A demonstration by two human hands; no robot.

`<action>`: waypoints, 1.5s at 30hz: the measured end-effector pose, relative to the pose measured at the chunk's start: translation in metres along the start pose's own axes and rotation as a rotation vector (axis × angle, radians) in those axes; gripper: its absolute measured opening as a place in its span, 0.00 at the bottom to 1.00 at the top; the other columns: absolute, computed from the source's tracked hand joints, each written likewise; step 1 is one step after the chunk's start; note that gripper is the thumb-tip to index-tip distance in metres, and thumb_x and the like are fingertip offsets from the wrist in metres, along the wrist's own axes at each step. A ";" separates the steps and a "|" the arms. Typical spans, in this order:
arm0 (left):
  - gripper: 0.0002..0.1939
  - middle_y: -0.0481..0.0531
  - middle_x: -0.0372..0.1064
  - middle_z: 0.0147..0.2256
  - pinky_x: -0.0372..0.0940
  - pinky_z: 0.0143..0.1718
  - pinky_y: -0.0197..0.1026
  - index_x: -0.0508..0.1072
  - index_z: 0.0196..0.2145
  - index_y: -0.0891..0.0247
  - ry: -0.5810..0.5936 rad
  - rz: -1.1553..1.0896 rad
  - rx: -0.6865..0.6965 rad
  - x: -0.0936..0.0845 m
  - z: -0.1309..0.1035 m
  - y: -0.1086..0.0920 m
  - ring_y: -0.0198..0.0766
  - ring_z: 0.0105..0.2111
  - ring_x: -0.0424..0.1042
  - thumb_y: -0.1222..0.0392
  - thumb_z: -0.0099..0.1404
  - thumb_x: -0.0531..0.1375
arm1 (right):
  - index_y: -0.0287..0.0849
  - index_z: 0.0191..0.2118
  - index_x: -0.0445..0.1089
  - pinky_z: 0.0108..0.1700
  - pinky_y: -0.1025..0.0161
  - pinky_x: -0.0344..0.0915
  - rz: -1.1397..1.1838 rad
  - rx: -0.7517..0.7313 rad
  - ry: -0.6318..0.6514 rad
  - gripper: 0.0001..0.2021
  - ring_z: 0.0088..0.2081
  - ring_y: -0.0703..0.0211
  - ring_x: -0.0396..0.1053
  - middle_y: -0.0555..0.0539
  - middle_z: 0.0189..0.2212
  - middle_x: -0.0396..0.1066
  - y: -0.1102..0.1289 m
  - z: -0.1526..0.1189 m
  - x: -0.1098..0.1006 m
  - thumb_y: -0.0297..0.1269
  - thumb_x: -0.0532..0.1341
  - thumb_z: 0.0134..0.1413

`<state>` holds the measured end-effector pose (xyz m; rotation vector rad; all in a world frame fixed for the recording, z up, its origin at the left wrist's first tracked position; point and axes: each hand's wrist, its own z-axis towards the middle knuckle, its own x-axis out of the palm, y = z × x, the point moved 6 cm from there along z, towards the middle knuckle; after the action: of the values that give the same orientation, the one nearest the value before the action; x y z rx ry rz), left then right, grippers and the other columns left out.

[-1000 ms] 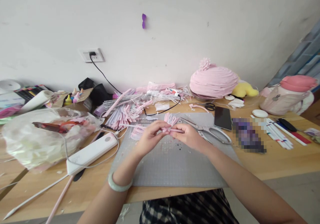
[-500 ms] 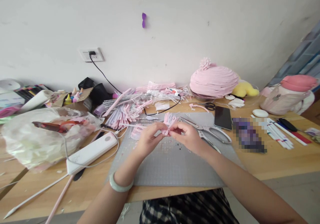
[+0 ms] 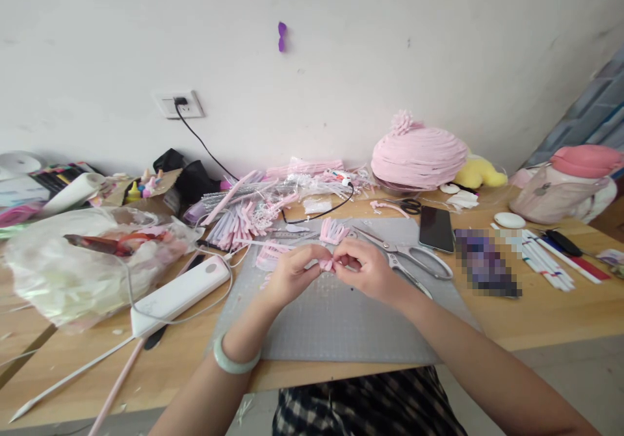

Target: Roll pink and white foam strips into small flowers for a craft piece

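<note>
My left hand [image 3: 298,276] and my right hand [image 3: 363,268] meet over the grey cutting mat [image 3: 336,325], fingertips pinched on a small pink fuzzy piece [image 3: 325,265] between them. Its exact shape is partly hidden by my fingers. Just behind my fingertips lies a bundle of short pink and lilac fuzzy stems [image 3: 333,230]. Big silver-handled scissors [image 3: 402,254] rest open on the mat, partly behind my right hand. To the left of the stems, a pink-marked packet [image 3: 269,254] lies beside my left hand.
A white power strip [image 3: 180,296] with cables and a plastic bag [image 3: 97,267] lie left. More stems [image 3: 244,225] are heaped behind the mat. A phone [image 3: 435,229], black scissors [image 3: 412,206], white pens [image 3: 546,260] and a pink domed object [image 3: 419,156] are right.
My fingers have shifted slightly around the pink piece, and my right fingertips are more curled in. The bundle of short stems behind them shows more fully. The view has shifted a little.
</note>
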<state>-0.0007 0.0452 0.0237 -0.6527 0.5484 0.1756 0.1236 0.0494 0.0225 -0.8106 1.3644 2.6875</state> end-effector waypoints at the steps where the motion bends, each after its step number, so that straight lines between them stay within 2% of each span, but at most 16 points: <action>1: 0.04 0.51 0.73 0.28 0.65 0.32 0.35 0.69 0.30 0.63 -0.002 -0.017 -0.011 0.000 0.000 0.001 0.33 0.29 0.72 0.64 0.61 0.55 | 0.42 0.26 0.65 0.27 0.69 0.56 -0.025 -0.050 0.007 0.04 0.25 0.66 0.58 0.52 0.23 0.63 0.003 0.000 0.000 0.27 0.56 0.47; 4: 0.03 0.50 0.73 0.27 0.65 0.32 0.34 0.69 0.30 0.63 -0.025 -0.076 -0.020 0.001 0.000 0.001 0.33 0.28 0.72 0.65 0.61 0.56 | 0.42 0.27 0.65 0.32 0.67 0.58 -0.082 -0.172 0.013 0.05 0.27 0.65 0.60 0.51 0.24 0.63 0.008 -0.001 -0.001 0.27 0.55 0.50; 7: 0.03 0.50 0.73 0.28 0.65 0.34 0.35 0.69 0.31 0.62 -0.072 -0.120 0.059 -0.001 0.000 -0.003 0.33 0.30 0.72 0.68 0.60 0.57 | 0.43 0.30 0.64 0.34 0.65 0.60 -0.087 -0.184 -0.018 0.03 0.30 0.63 0.61 0.50 0.27 0.65 0.008 0.000 -0.005 0.27 0.56 0.50; 10: 0.04 0.53 0.73 0.34 0.65 0.36 0.37 0.69 0.32 0.62 -0.109 -0.135 0.106 -0.004 0.000 -0.005 0.34 0.35 0.71 0.69 0.59 0.57 | 0.43 0.38 0.64 0.35 0.64 0.62 -0.097 -0.148 -0.027 0.08 0.33 0.62 0.62 0.47 0.35 0.67 0.004 0.002 -0.010 0.31 0.58 0.51; 13: 0.04 0.55 0.72 0.37 0.65 0.39 0.40 0.68 0.31 0.62 -0.094 -0.187 0.057 -0.003 0.001 -0.002 0.36 0.38 0.71 0.70 0.59 0.57 | 0.43 0.48 0.62 0.39 0.63 0.64 -0.151 -0.152 0.027 0.14 0.39 0.60 0.65 0.43 0.44 0.66 0.003 0.003 -0.012 0.34 0.57 0.55; 15: 0.05 0.54 0.71 0.36 0.64 0.42 0.42 0.68 0.29 0.62 -0.073 -0.229 0.002 -0.001 0.001 0.001 0.37 0.39 0.70 0.70 0.59 0.57 | 0.43 0.50 0.63 0.44 0.61 0.63 -0.218 -0.182 0.070 0.14 0.44 0.58 0.65 0.42 0.45 0.67 0.003 0.004 -0.012 0.34 0.54 0.57; 17: 0.06 0.54 0.71 0.36 0.63 0.44 0.42 0.69 0.28 0.62 -0.062 -0.271 -0.068 0.001 0.001 0.004 0.37 0.40 0.69 0.71 0.59 0.56 | 0.42 0.47 0.66 0.46 0.59 0.62 -0.291 -0.200 0.071 0.12 0.45 0.56 0.65 0.42 0.43 0.68 0.002 0.004 -0.013 0.34 0.54 0.58; 20: 0.06 0.54 0.68 0.40 0.62 0.44 0.42 0.69 0.30 0.62 -0.096 -0.403 -0.222 0.005 0.001 0.014 0.38 0.41 0.69 0.70 0.59 0.54 | 0.41 0.40 0.69 0.42 0.62 0.64 -0.371 -0.205 0.010 0.09 0.40 0.58 0.68 0.43 0.37 0.70 -0.001 0.005 -0.016 0.34 0.54 0.58; 23: 0.07 0.53 0.67 0.42 0.63 0.40 0.40 0.67 0.37 0.61 -0.217 -0.630 -0.448 0.007 -0.003 0.030 0.35 0.37 0.70 0.65 0.59 0.55 | 0.41 0.36 0.71 0.37 0.63 0.63 -0.470 -0.209 -0.067 0.09 0.34 0.60 0.68 0.45 0.31 0.70 -0.003 0.005 -0.018 0.36 0.54 0.58; 25: 0.07 0.51 0.69 0.38 0.63 0.36 0.39 0.66 0.37 0.62 -0.257 -0.741 -0.590 0.011 -0.006 0.038 0.33 0.31 0.70 0.60 0.60 0.55 | 0.40 0.35 0.72 0.35 0.63 0.62 -0.546 -0.213 -0.132 0.10 0.32 0.60 0.66 0.45 0.29 0.70 -0.003 0.004 -0.020 0.37 0.55 0.57; 29: 0.11 0.46 0.66 0.23 0.61 0.29 0.35 0.68 0.29 0.66 -0.111 -0.719 -0.722 0.020 -0.007 0.039 0.30 0.23 0.65 0.54 0.57 0.58 | 0.41 0.32 0.74 0.37 0.61 0.59 -0.671 -0.240 -0.237 0.11 0.34 0.58 0.64 0.43 0.31 0.68 0.001 0.002 -0.020 0.39 0.56 0.56; 31: 0.10 0.45 0.66 0.21 0.60 0.29 0.34 0.68 0.28 0.66 -0.106 -0.679 -0.735 0.021 -0.006 0.038 0.29 0.22 0.64 0.55 0.55 0.61 | 0.43 0.31 0.74 0.41 0.58 0.57 -0.731 -0.237 -0.262 0.10 0.39 0.54 0.63 0.42 0.36 0.69 0.001 0.002 -0.019 0.40 0.58 0.55; 33: 0.11 0.45 0.67 0.22 0.60 0.29 0.34 0.68 0.29 0.65 -0.157 -0.688 -0.739 0.019 -0.006 0.040 0.30 0.23 0.65 0.56 0.52 0.63 | 0.42 0.31 0.73 0.42 0.57 0.55 -0.753 -0.212 -0.245 0.09 0.40 0.54 0.64 0.44 0.36 0.71 -0.002 0.002 -0.015 0.39 0.57 0.55; 38: 0.12 0.46 0.69 0.26 0.62 0.31 0.36 0.68 0.33 0.65 -0.263 -0.713 -0.732 0.020 -0.007 0.047 0.31 0.25 0.68 0.57 0.52 0.62 | 0.39 0.31 0.69 0.33 0.63 0.55 -0.730 -0.112 -0.123 0.07 0.27 0.60 0.65 0.47 0.24 0.72 -0.020 0.002 -0.001 0.34 0.56 0.57; 41: 0.10 0.45 0.68 0.26 0.63 0.31 0.36 0.68 0.32 0.64 -0.281 -0.591 -0.675 0.019 -0.009 0.049 0.31 0.26 0.68 0.58 0.54 0.61 | 0.39 0.31 0.68 0.30 0.65 0.55 -0.739 -0.058 -0.098 0.06 0.25 0.59 0.65 0.47 0.22 0.71 -0.025 0.000 0.006 0.33 0.56 0.55; 45: 0.07 0.47 0.67 0.28 0.62 0.33 0.37 0.68 0.33 0.63 -0.262 -0.290 -0.550 0.013 -0.010 0.046 0.33 0.28 0.68 0.61 0.55 0.60 | 0.39 0.32 0.68 0.28 0.65 0.55 -0.753 0.016 -0.055 0.06 0.25 0.57 0.66 0.46 0.19 0.70 -0.027 -0.003 0.012 0.33 0.55 0.55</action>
<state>-0.0091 0.0750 -0.0146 -1.2145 0.1416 0.1353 0.1212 0.0617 -0.0045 -0.9867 0.8261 2.0825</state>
